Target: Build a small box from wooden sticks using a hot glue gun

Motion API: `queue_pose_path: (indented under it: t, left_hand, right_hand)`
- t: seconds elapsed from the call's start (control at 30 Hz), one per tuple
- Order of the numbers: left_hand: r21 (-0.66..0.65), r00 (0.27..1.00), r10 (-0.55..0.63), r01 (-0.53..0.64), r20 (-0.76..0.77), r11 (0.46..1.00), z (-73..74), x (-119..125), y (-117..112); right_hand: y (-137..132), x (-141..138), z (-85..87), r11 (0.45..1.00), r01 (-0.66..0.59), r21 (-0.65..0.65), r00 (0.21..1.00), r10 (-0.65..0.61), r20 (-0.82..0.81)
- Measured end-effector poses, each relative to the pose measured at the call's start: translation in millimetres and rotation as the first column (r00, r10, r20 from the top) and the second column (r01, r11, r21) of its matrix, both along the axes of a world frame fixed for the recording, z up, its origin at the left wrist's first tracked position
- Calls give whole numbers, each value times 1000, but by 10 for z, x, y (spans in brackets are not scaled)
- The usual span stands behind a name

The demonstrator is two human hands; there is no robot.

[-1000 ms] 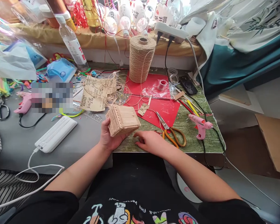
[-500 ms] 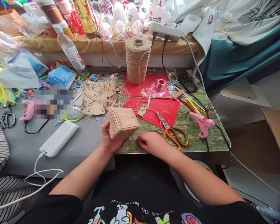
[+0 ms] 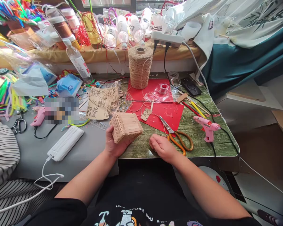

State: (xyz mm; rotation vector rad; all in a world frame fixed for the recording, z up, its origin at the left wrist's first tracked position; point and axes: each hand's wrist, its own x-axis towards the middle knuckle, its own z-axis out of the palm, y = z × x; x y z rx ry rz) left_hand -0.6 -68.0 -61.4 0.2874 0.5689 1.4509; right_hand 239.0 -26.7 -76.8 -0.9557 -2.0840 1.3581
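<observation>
"Sunlit windowsill (image 3: 108,58), crowded with bottles, above a cluttered work table (image 3: 217,146) with a green wood-grain top; what do you have at the near edge?"

"Small box (image 3: 127,127), held up over that edge, tilted, one face of pale flat wooden strips, the sides wrapped in tan twine. My left hand (image 3: 116,147) has it from below and the side, thumb against the twine, palm beneath; the fingertips underneath are hidden from me."

"And the right?"

"My right hand (image 3: 161,147) is apart from the box, near the orange-handled scissors (image 3: 184,142). Its fingers bend inward, so I can't tell how tightly they are closed or whether they hold anything."

"How would the box handle?"

"Light, I'd judge, and stiff enough to keep its corners. The twine should feel rough and grip well, hardly slippery. I'd be gentler with the strips: they look thin, and a hard thumb might crack or loosen one."

"Best hold?"

"Across two opposite twine-wrapped sides, or cradled from below as now, off the strips and off the braided-looking trim along the edge. Squeezing lightly should do."
</observation>
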Motion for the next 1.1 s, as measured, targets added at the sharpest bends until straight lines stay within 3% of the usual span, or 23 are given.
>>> queue_pose_path:
  t: [0.07,0.17,0.23,0.27,0.4,0.47,0.53,0.67,0.8,0.9,0.97,1.03,1.1]
  left_hand:
    - [-1,1000,-2,2,-5,1000,0,-1,4]
    - [-7,1000,-3,3,-8,1000,0,-3,8]
    - [-9,1000,-5,5,-14,1000,-2,-1,5]
    - [-8,1000,-2,2,-20,1000,-6,3,2]
    - [-8,995,46,-47,-92,999,-52,25,-25]
    - [2,989,62,-62,-132,998,-90,33,-41]
    - [21,988,50,-47,-149,999,-129,36,-56]
    - [36,983,41,-35,-178,999,-191,24,-80]
    - [37,975,54,-47,-215,998,-198,20,-92]
    - [45,967,55,-45,-250,998,-161,27,-98]
    - [49,964,44,-32,-262,998,-140,25,-105]
    - [48,965,23,-11,-263,999,-137,16,-113]
    - [43,964,11,1,-266,999,-150,5,-121]
  right_hand:
    - [-20,36,-22,979,50,-196,977,-89,-193]
    - [-28,17,-20,891,78,-448,822,-311,-477]
    - [-27,-33,36,871,87,-483,729,-386,-565]
    - [-35,-64,83,880,110,-462,722,-390,-571]
    - [-161,-205,337,960,233,-158,834,-281,-475]
    - [-239,-275,445,969,246,-2,864,-221,-453]
    - [-286,-339,506,969,241,49,866,-192,-462]
    - [-292,-436,502,968,249,0,846,-218,-486]
    - [-276,-494,452,957,185,-223,808,-277,-520]
    - [-255,-489,446,894,91,-439,784,-336,-522]
    - [-234,-452,460,849,33,-527,816,-328,-476]
    - [-219,-393,486,857,27,-515,881,-264,-393]
    - [-224,-331,518,939,65,-337,938,-173,-301]
